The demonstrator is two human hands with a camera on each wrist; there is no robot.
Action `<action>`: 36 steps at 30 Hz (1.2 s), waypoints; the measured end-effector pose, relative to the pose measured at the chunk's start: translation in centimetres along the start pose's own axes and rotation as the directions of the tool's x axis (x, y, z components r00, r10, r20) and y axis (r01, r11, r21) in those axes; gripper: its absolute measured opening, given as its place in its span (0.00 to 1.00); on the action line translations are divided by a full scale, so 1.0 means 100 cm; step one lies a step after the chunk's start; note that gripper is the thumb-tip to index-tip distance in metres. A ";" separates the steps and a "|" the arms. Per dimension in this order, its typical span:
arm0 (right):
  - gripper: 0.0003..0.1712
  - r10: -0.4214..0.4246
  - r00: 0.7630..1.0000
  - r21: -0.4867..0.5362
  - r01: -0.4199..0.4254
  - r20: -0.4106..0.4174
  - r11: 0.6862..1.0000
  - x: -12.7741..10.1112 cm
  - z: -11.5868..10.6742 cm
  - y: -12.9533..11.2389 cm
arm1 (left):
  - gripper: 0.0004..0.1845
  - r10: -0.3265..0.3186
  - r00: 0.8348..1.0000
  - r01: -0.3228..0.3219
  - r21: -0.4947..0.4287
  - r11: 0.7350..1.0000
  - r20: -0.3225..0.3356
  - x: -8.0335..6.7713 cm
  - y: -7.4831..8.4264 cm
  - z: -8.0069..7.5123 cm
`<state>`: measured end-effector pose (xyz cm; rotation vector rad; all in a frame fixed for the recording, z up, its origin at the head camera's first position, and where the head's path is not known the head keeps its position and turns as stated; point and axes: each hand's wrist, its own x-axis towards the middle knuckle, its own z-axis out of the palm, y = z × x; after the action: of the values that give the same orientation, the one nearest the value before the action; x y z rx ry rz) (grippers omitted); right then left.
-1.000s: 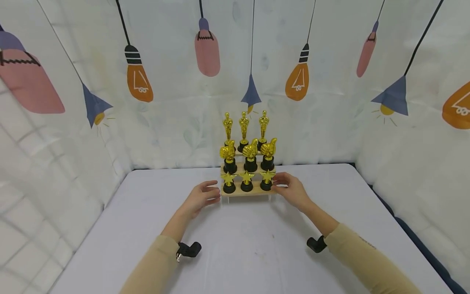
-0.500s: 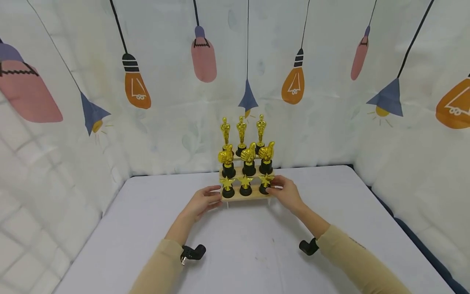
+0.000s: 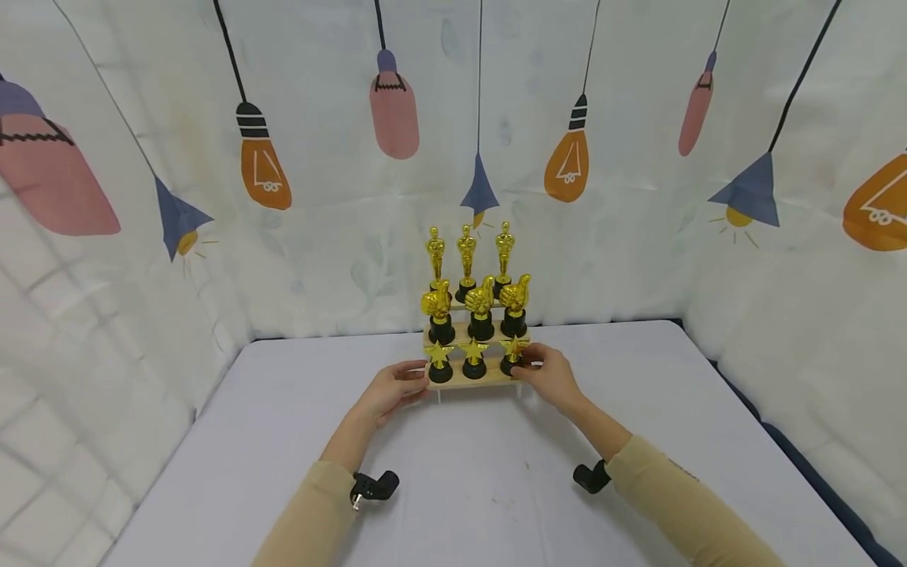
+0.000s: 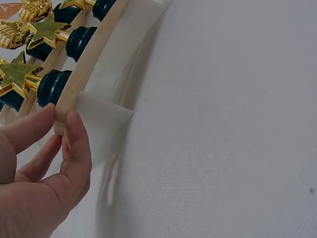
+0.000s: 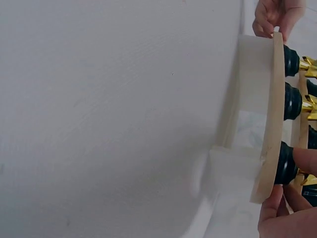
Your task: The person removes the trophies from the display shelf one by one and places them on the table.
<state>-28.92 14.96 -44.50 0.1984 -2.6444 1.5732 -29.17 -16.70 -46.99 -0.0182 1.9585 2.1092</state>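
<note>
A three-step wooden display stand (image 3: pixel 478 382) with pale translucent supports stands at the table's far side. Three star trophies (image 3: pixel 474 364) line its front step. Thumbs-up trophies (image 3: pixel 480 303) fill the middle step, and slim figure trophies (image 3: pixel 466 253) the top one; all are gold on black bases. My left hand (image 3: pixel 391 391) pinches the front step's left end, thumb above and fingers below, as the left wrist view shows. At the other end, my right hand (image 3: pixel 554 379) grips the step's corner, its thumb against the rightmost star trophy's base (image 5: pixel 286 163) and fingertips at the board's end.
A white cloth covers the table (image 3: pixel 453 488). Behind it hangs a white curtain (image 3: pixel 319 260) printed with lamps and bulbs, close to the stand's back. More fabric encloses both sides. A black wrist camera (image 3: pixel 375 486) sits on each forearm.
My left hand has come in from beside the stand to its left end. The right hand has moved slightly inward at the right end. The head view has shifted a little.
</note>
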 end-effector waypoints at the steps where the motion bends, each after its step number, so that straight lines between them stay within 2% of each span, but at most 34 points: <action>1: 0.27 0.003 1.000 -0.011 -0.003 -0.004 1.000 0.001 0.001 0.000 | 0.27 0.002 1.000 -0.001 -0.001 1.000 0.005 0.000 0.000 -0.001; 7: 0.31 0.021 1.000 -0.040 -0.022 -0.013 0.999 0.002 0.004 0.000 | 0.28 0.006 1.000 -0.006 -0.008 1.000 0.016 -0.002 0.001 -0.001; 19: 0.27 0.012 1.000 -0.062 -0.012 0.012 0.998 -0.001 0.000 -0.002 | 0.28 -0.001 1.000 0.002 -0.017 1.000 0.021 -0.002 0.001 -0.002; 24: 0.26 0.014 1.000 -0.036 -0.013 0.028 0.999 -0.005 -0.002 -0.005 | 0.29 0.011 0.999 -0.010 -0.021 1.000 0.032 -0.003 0.000 -0.002; 36: 0.24 -0.013 0.998 0.010 0.012 0.061 1.000 -0.019 0.003 -0.016 | 0.28 -0.008 1.000 0.008 -0.029 1.000 0.014 0.000 -0.001 -0.003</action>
<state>-26.85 14.10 -43.47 0.2670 -2.6751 1.6020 -29.15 -16.96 -47.09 -0.0169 1.9172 2.1265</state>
